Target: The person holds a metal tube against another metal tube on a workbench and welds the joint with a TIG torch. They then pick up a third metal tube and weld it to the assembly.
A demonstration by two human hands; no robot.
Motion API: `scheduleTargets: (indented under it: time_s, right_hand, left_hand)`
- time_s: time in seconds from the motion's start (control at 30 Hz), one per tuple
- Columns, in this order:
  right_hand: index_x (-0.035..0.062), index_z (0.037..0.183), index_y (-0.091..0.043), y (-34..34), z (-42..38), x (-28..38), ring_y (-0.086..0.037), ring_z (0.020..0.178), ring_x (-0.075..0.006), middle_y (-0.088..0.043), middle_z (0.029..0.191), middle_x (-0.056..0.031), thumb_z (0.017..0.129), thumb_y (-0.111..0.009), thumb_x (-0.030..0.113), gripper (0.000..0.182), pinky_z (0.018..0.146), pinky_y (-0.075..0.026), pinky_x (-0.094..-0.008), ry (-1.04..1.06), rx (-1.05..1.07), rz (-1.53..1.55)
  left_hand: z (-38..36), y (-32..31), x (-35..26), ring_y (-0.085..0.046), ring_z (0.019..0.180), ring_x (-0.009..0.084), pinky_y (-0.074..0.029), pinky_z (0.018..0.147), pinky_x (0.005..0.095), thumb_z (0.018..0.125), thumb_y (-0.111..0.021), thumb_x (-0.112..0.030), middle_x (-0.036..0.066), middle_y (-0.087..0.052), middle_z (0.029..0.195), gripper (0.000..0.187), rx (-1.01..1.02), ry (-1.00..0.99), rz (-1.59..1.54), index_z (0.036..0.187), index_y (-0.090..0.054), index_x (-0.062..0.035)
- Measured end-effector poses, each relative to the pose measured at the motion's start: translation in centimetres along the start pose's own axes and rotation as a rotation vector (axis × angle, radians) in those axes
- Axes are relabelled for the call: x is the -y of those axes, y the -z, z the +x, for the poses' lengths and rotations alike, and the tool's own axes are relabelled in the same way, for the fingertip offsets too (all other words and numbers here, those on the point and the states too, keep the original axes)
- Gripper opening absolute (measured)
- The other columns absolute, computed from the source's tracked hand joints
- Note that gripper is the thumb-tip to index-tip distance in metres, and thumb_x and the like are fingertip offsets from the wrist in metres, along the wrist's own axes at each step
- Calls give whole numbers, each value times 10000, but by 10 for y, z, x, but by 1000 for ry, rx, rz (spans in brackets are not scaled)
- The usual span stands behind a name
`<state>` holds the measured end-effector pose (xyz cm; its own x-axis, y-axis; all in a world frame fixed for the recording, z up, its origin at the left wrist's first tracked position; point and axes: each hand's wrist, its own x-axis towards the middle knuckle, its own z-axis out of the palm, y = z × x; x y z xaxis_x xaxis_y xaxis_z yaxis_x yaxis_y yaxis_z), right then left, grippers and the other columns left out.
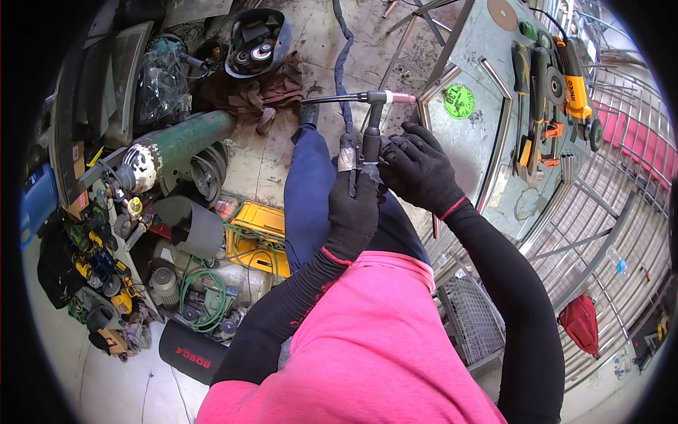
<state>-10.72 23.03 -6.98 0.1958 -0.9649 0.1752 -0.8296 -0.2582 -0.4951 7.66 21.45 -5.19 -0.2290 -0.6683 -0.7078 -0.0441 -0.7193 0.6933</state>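
A TIG welding torch (372,138) is held upright in front of my body, its pinkish nozzle pointing right and its long black back cap pointing left. My left hand (355,212), in a black glove with a red cuff, is closed around the lower handle. My right hand (421,166), gloved alike, has its fingers curled against the handle's right side; its fingertips are partly hidden. A dark sleeved cable (343,63) runs up the floor beside the torch. Just right of the nozzle, bent metal tubing (503,134) lies on the worktable (487,71).
On the table are a round green label (459,101), an orange angle grinder (575,88) and several hand tools. At left lie a green gas cylinder (187,145), a bucket (281,46) of discs and a yellow case (258,219). Metal racking (607,212) stands at right.
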Motion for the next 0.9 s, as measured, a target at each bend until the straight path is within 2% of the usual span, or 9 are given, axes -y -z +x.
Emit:
scheduleTargets:
  time_s: [0.03, 0.73, 0.77, 0.83, 0.9]
  right_hand:
    - [108, 1093, -666, 1, 0, 0, -693, 1008, -268, -697, 1074, -83, 843, -812, 275, 335, 1131, -487, -501, -3, 4, 0]
    - [101, 1074, -669, -1, -4, 0, -693, 1003, -280, -696, 1053, -84, 844, -810, 259, 313, 1121, -498, -496, -7, -8, -40]
    - [102, 1083, -673, -3, -6, 1, -695, 1010, -283, -697, 1056, -84, 841, -811, 260, 320, 1124, -497, -497, -12, -12, -86]
    - [103, 1102, -677, -6, -4, 1, -698, 1014, -287, -703, 1065, -84, 839, -812, 258, 334, 1129, -495, -500, -44, -18, -112]
    - [102, 1104, -673, -2, -2, -1, -698, 1006, -289, -706, 1073, -86, 843, -809, 258, 333, 1131, -493, -505, -9, -1, 2]
  left_hand:
    - [0, 1, 0, -704, 773, 160, -601, 656, 312, 1091, -587, -190, 69, -685, 938, 247, 8, 5, 17, 1228, -606, 15]
    - [-2, -3, -6, -697, 771, 154, -588, 657, 313, 1094, -577, -177, 67, -693, 941, 230, -5, -34, 9, 1208, -623, 17]
    - [-5, -4, -11, -618, 715, 100, -536, 633, 262, 1095, -541, -110, 42, -650, 910, 394, 7, -107, 134, 1451, -520, 58]
    - [-5, -3, -11, -614, 716, 94, -530, 629, 258, 1095, -539, -104, 36, -647, 907, 427, 10, -189, 198, 1491, -497, 49]
    - [-1, -1, -2, -614, 721, 91, -527, 624, 262, 1094, -539, -100, 36, -646, 907, 445, 31, -12, 3, 1512, -482, 41]
